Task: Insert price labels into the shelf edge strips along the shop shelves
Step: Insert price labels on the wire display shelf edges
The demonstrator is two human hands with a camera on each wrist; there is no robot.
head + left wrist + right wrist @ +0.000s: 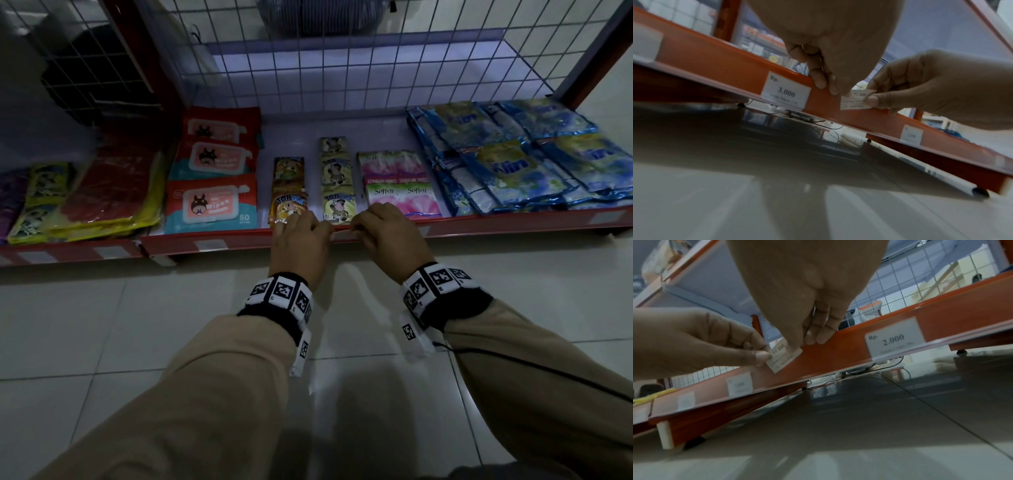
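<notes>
Insertion step: right hand [937, 91] and left hand [694, 344] both pinch price label [856, 100] against strip [735, 65]; next, tuck its lower edge below the grip.

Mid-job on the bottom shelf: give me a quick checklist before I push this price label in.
1. Grip: left hand and right hand both pinch the 11.000 label: ok.
2. Print faces outward and is readable: ok.
3. Free gap on the edge strip between the 3.000 label and the 2.000 label: ok.
4. Label level with the strip: not ok, it is tilted in the right wrist view.
5. Lower edge caught in the strip's bottom lip: cannot tell.
</notes>
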